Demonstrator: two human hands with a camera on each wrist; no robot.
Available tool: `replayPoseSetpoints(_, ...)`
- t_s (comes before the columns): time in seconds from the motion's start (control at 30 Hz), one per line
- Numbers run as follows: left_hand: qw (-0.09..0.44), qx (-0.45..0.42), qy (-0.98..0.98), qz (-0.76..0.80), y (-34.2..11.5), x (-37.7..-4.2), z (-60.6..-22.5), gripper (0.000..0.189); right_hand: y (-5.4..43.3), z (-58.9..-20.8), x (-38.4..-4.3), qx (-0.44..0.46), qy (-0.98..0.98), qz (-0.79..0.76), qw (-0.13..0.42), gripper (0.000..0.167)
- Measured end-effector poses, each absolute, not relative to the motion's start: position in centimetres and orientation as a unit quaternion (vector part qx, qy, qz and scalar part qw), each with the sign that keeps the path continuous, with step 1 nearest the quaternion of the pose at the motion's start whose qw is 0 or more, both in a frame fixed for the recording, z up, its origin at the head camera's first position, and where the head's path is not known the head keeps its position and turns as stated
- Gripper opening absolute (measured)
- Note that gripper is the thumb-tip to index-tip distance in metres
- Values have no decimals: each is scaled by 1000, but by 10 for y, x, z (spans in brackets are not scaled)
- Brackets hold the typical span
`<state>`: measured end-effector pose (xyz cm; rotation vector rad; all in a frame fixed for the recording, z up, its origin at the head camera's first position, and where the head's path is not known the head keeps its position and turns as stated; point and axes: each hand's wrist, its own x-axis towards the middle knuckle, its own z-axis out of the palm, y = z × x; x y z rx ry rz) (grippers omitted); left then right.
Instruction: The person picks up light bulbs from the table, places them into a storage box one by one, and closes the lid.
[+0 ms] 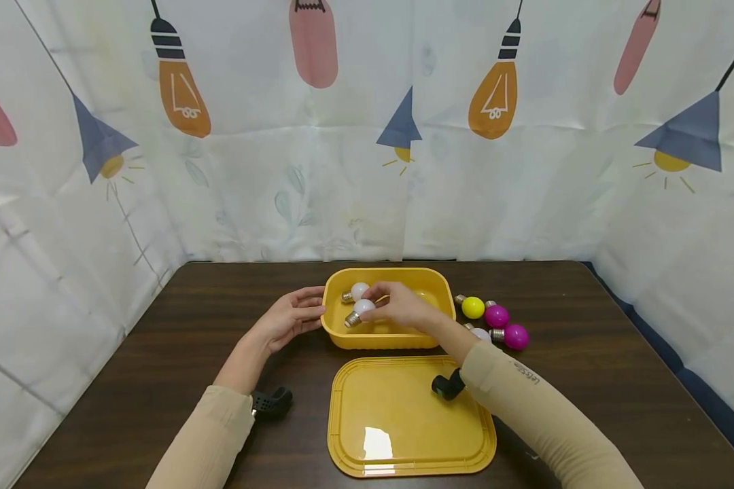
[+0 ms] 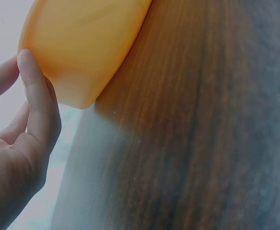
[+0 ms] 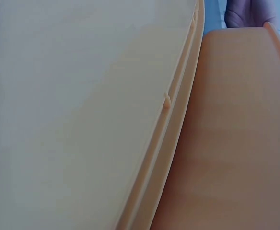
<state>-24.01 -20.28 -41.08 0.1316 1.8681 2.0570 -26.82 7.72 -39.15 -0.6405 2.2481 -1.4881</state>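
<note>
In the head view my right hand [image 1: 400,305] reaches over the yellow box [image 1: 388,343] and pinches a white light bulb [image 1: 362,307]. The bulb tilts with its metal screw base toward the lower left. Behind it, a second white bulb [image 1: 359,291] lies inside the box. My left hand [image 1: 290,316] touches the box's left end, fingers fairly straight; the left wrist view has its fingertips [image 2: 29,62] against the yellow wall. The right wrist view shows the box side and the lid edge, but neither the right hand nor its bulb.
A yellow lid [image 1: 412,414] lies flat in front of the box. Right of the box are a yellow bulb [image 1: 473,308], two magenta bulbs [image 1: 516,337] and a white bulb [image 1: 480,334], partly behind the right forearm. A patterned curtain [image 1: 355,190] hangs behind the dark wooden table [image 1: 587,353].
</note>
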Motion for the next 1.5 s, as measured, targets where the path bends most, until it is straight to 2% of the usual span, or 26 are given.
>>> replayPoseSetpoints(0.83, 183, 43, 657, 730, -203, -241, -408, 61, 71, -392, -268, -239, 817, -493, 181, 37)
replayPoseSetpoints(1.5, 189, 50, 661, 724, -203, -242, -409, 62, 67, -393, -269, -261, 816, -472, 209, 36)
